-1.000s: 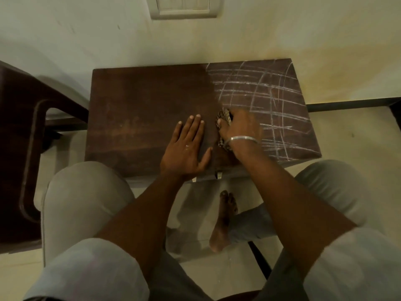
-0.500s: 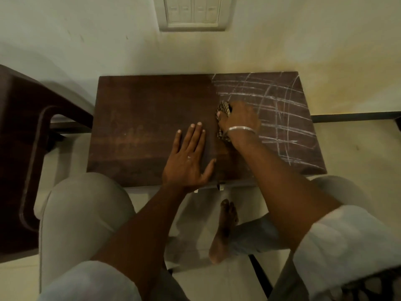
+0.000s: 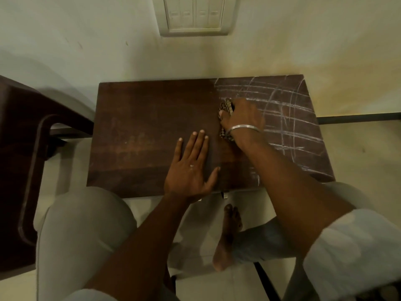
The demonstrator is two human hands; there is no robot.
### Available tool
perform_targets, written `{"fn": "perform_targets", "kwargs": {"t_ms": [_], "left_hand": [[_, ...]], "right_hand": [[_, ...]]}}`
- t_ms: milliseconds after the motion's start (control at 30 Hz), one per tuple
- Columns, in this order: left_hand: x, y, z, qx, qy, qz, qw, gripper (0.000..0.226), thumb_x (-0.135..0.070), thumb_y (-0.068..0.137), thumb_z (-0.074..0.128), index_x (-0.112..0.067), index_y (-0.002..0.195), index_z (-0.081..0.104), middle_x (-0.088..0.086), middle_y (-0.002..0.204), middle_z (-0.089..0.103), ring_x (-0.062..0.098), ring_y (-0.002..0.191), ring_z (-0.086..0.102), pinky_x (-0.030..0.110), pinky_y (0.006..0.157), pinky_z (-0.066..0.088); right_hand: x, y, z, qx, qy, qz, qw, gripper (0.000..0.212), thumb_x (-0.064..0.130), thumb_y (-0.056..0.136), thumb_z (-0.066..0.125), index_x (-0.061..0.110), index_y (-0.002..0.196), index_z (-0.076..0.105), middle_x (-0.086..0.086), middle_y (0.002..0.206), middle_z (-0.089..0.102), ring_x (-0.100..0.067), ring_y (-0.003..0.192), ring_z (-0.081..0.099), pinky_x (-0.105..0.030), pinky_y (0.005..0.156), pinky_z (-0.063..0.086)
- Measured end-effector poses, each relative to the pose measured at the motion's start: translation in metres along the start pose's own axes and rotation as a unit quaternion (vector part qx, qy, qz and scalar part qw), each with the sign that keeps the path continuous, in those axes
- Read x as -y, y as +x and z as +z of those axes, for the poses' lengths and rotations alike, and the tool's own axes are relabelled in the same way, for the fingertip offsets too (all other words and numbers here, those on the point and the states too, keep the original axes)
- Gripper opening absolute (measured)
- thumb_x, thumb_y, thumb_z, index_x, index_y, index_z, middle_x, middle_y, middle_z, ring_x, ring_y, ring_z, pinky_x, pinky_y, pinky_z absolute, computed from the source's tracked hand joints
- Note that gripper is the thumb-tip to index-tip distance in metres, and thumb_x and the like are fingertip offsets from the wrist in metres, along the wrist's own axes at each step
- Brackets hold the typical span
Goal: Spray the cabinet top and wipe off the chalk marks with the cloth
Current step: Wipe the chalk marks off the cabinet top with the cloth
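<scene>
1. Your right hand (image 3: 243, 116) is curled round the bunched cloth (image 3: 225, 106) and presses it on the cabinet top (image 3: 141, 118), right of the middle and toward the far edge
2. Your left hand (image 3: 191, 168) lies flat on the near middle of the top, fingers straight and a little spread, holding nothing; it seems to steady the cabinet
3. The chalk marks (image 3: 288, 118) lie right of the cloth, covering the right third from far edge to near edge; left of the cloth the wood looks free of chalk
4. That patch runs longer near-to-far, so the next strokes should probably work rightward; your right hand is nearer it
5. No spray bottle or other container is in view
</scene>
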State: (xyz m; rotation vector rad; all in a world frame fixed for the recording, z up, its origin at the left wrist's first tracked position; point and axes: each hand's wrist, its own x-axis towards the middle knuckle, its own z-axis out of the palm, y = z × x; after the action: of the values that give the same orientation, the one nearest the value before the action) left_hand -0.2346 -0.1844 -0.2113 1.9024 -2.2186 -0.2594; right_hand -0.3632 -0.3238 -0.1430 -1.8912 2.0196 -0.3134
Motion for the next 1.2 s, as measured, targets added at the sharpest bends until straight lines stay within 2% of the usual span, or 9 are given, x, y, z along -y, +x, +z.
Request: {"fn": "perform_targets", "kwargs": {"t_ms": [233,433,633,933,1100,1200], "left_hand": [[0.0,0.002,0.0,0.009,-0.014,-0.002,1.0,0.084,-0.062,0.097,0.034,-0.01,0.16,0.017,0.008,0.169,0.007,0.019,0.157,-0.001,0.051,0.126,0.005],[0.0,0.003,-0.003,0.028,-0.017,-0.005,0.999,0.086,-0.065,0.097,0.032,-0.012,0.161,0.011,0.005,0.17,0.002,0.017,0.156,-0.007,0.051,0.126,0.003],[-0.002,0.003,-0.002,0.021,-0.027,-0.011,0.999,0.084,-0.063,0.098,0.036,-0.012,0.161,0.014,0.004,0.17,0.004,0.017,0.157,-0.005,0.05,0.126,0.004],[-0.001,0.003,-0.002,0.028,-0.027,-0.012,0.999,0.083,-0.064,0.098,0.036,-0.014,0.161,0.013,0.003,0.17,0.002,0.015,0.156,-0.007,0.05,0.126,0.002],[-0.002,0.002,-0.004,0.024,-0.027,-0.017,0.999,0.083,-0.063,0.098,0.037,-0.014,0.161,0.015,0.003,0.169,0.003,0.015,0.156,-0.007,0.049,0.127,0.0],[-0.003,0.002,-0.004,0.023,-0.026,-0.011,0.999,0.082,-0.063,0.098,0.036,-0.013,0.16,0.017,0.003,0.169,0.005,0.016,0.156,-0.005,0.049,0.127,0.001]], "right_hand": [[-0.008,0.002,0.006,-0.011,-0.018,-0.002,1.0,0.036,0.046,0.086,0.063,0.023,0.112,0.068,-0.008,0.112,0.068,-0.033,0.105,0.062,-0.035,0.08,0.049],[0.012,0.051,0.012,0.011,0.005,0.013,1.0,0.051,0.05,0.086,0.062,0.019,0.127,0.059,-0.012,0.129,0.058,-0.033,0.118,0.054,-0.038,0.092,0.046],[-0.006,0.03,0.019,-0.008,-0.014,-0.003,1.0,0.042,0.049,0.085,0.062,0.019,0.114,0.067,-0.011,0.116,0.066,-0.035,0.107,0.061,-0.035,0.082,0.048],[0.036,0.096,0.017,-0.008,0.013,-0.005,1.0,0.045,0.044,0.087,0.063,0.017,0.123,0.059,-0.011,0.126,0.06,-0.033,0.116,0.057,-0.038,0.089,0.048],[0.041,0.097,0.021,-0.018,0.0,-0.01,1.0,0.042,0.042,0.088,0.062,0.016,0.121,0.06,-0.011,0.124,0.061,-0.033,0.115,0.057,-0.037,0.089,0.048],[0.052,0.088,0.03,-0.005,0.012,-0.042,0.999,0.037,0.038,0.088,0.062,0.015,0.117,0.062,-0.009,0.121,0.061,-0.03,0.115,0.056,-0.036,0.088,0.046]]}}
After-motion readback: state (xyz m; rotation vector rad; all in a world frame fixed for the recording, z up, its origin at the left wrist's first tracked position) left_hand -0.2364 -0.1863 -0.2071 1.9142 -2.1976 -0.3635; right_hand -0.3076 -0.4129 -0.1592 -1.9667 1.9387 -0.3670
